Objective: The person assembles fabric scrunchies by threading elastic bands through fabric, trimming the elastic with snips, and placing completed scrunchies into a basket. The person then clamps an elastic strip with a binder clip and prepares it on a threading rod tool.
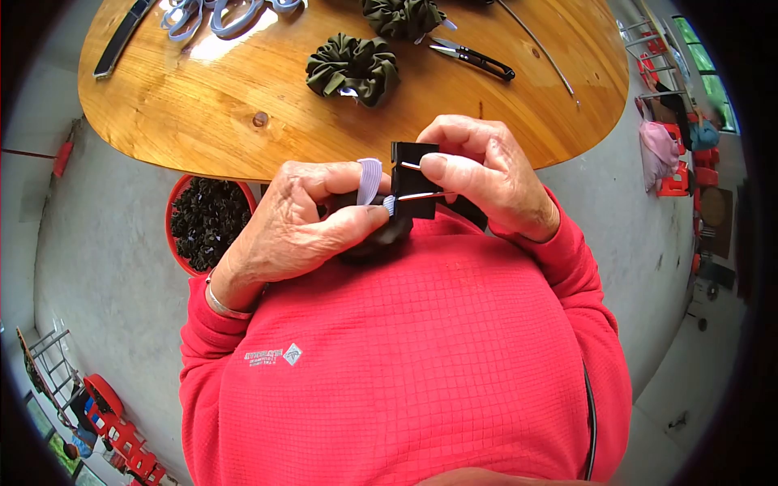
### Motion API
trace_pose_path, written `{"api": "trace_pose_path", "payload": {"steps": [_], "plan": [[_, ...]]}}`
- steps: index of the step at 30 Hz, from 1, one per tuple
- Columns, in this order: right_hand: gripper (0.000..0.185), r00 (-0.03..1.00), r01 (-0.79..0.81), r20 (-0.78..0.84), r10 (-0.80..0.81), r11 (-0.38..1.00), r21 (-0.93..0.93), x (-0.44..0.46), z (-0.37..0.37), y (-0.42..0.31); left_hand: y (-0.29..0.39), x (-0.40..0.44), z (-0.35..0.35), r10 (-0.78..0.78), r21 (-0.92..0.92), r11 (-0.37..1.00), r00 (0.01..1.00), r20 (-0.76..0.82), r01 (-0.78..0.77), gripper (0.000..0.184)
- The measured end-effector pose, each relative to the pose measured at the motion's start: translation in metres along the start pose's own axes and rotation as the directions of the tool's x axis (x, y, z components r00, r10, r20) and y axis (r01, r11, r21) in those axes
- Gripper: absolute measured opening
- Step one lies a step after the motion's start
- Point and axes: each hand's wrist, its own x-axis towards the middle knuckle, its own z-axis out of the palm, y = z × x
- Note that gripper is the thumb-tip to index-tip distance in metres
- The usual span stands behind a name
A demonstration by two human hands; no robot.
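Note:
My left hand (296, 219) pinches a lavender elastic band (370, 180) between thumb and fingers. A loop of the band stands up over the index finger, and its end reaches the edge of a flat black block (418, 208). My right hand (494, 174) grips this block, thumb on its front face. Two thin metal pieces show across the block, one under the thumb. Dark fabric (387, 236) bunches below my left hand, partly hidden by it. On the table (194, 130) ahead lie a dark green scrunchie (356, 66) and another scrunchie (399, 18) behind it.
Black-handled thread snips (482, 63) and a thin metal rod (541, 50) lie at the table's right. Loose lavender elastic (231, 20) and a long dark strip (123, 39) are at its left. A red basin (173, 231) full of dark scrunchies stands below the table edge.

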Motion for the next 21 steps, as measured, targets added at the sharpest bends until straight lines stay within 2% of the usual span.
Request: {"api": "trace_pose_path", "payload": {"steps": [3, 5, 8, 12, 14, 15, 16, 17, 19, 21], "plan": [[0.022, 1.000, 0.005, -0.021, -0.006, 1.000, -0.022, 0.001, -0.003, 0.000, -0.004, 0.007, -0.003, 0.038, 0.119, 0.992, 0.999, 0.020, -0.041, 0.010], [0.021, 1.000, -0.028, -0.014, 0.027, 0.999, -0.029, 0.001, -0.005, 0.001, -0.008, 0.010, -0.003, 0.043, 0.054, 0.998, 0.999, 0.030, -0.045, 0.009], [0.020, 0.998, 0.016, -0.057, -0.015, 1.000, 0.003, 0.003, -0.006, 0.005, -0.008, 0.012, -0.004, 0.009, 0.012, 1.000, 0.999, 0.040, -0.010, 0.006], [0.018, 0.987, 0.022, -0.162, -0.007, 0.995, 0.092, 0.001, -0.011, 0.006, -0.008, 0.014, -0.003, -0.046, -0.084, 0.995, 0.998, 0.030, 0.048, 0.005], [0.019, 0.928, 0.131, -0.305, -0.216, 0.952, -0.277, -0.001, -0.019, 0.008, -0.007, 0.014, -0.003, -0.048, -0.108, 0.993, 0.998, 0.030, 0.050, 0.005], [0.020, 0.879, 0.155, -0.341, -0.333, 0.877, -0.456, -0.002, -0.024, 0.008, -0.007, 0.014, -0.003, -0.048, -0.121, 0.991, 0.998, 0.030, 0.051, 0.005], [0.023, 0.760, 0.232, -0.307, -0.573, 0.680, -0.695, 0.003, -0.032, 0.015, -0.008, 0.014, -0.003, -0.040, -0.110, 0.993, 0.999, 0.027, 0.042, 0.005], [0.023, 0.688, 0.137, -0.314, -0.654, 0.542, -0.829, 0.003, -0.037, 0.016, -0.009, 0.015, -0.003, -0.031, -0.100, 0.994, 0.999, 0.025, 0.034, 0.006], [0.025, 0.583, -0.061, -0.202, -0.787, 0.205, -0.977, 0.007, -0.055, 0.025, -0.009, 0.015, -0.003, -0.026, -0.084, 0.996, 0.999, 0.020, 0.027, 0.006], [0.027, 0.537, -0.178, -0.190, -0.822, 0.110, -0.978, 0.014, -0.071, 0.037, -0.009, 0.016, -0.001, -0.031, -0.071, 0.997, 0.999, 0.015, 0.032, 0.006]]}}
